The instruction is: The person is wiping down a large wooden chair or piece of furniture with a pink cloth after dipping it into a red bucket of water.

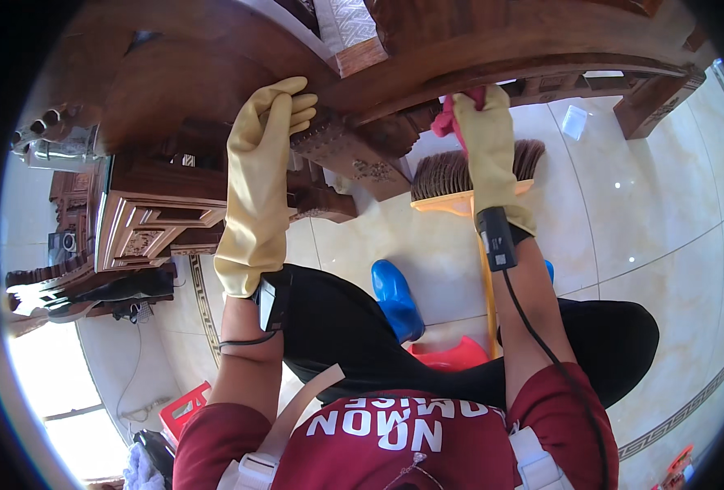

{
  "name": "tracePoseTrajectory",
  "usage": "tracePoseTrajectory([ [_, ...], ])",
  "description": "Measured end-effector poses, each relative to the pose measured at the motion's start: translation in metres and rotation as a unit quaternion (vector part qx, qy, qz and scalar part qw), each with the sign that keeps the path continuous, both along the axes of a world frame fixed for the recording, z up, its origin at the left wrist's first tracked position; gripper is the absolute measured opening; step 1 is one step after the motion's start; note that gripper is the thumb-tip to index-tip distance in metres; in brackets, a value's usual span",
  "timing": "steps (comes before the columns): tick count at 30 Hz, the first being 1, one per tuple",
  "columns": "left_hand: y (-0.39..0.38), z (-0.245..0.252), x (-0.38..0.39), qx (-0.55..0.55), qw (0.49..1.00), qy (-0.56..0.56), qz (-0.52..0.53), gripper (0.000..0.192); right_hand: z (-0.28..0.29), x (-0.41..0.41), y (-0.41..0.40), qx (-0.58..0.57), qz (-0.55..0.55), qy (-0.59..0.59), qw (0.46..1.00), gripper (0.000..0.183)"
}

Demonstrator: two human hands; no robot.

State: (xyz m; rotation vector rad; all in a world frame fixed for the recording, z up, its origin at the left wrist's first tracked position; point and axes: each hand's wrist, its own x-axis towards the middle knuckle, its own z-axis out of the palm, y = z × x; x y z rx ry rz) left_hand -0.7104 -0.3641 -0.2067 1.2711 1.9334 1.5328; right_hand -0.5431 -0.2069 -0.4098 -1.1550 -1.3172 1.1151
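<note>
My left hand (270, 122), in a cream rubber glove, rests against the dark carved wooden furniture (172, 73) with its fingers partly spread and nothing in them. My right hand (484, 116), in a matching glove, is closed on a pink cloth (451, 119) at the lower edge of the curved wooden rail (521, 67). Part of the cloth is hidden by the glove and the rail. Below my right forearm a broom (441, 202) with brown bristles and an orange head lies on the tiled floor, its handle running back towards me.
Between my legs are a blue rubber boot (396, 300) and a red plastic object (451, 355). A carved wooden cabinet (160, 214) stands at the left, a red plastic stool (184, 410) lower left. A small clear plastic piece (574, 122) lies on the floor near a wooden leg (656, 107).
</note>
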Motion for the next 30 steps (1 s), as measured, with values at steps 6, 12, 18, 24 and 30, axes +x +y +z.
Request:
tracePoseTrajectory([
  [6,0.007,-0.006,-0.012,0.023,0.999,-0.022,-0.018,0.02,0.002,-0.039,-0.05,0.227,0.116,-0.116,0.96,0.046],
  [12,0.007,-0.016,-0.015,0.039,0.999,-0.013,-0.018,0.017,0.023,0.012,0.003,-0.086,0.414,0.053,0.905,0.047],
  [18,0.004,-0.007,-0.008,0.012,0.999,-0.014,-0.027,0.025,0.029,-0.006,-0.017,-0.037,0.499,-0.003,0.866,0.044],
  [24,0.007,-0.009,-0.008,0.003,0.999,-0.028,-0.034,0.025,-0.021,-0.027,-0.056,0.069,0.328,-0.165,0.928,0.052],
  [30,0.0,0.001,-0.001,-0.024,0.998,-0.046,-0.018,0.026,0.018,0.035,-0.017,-0.102,0.206,-0.041,0.972,0.034],
])
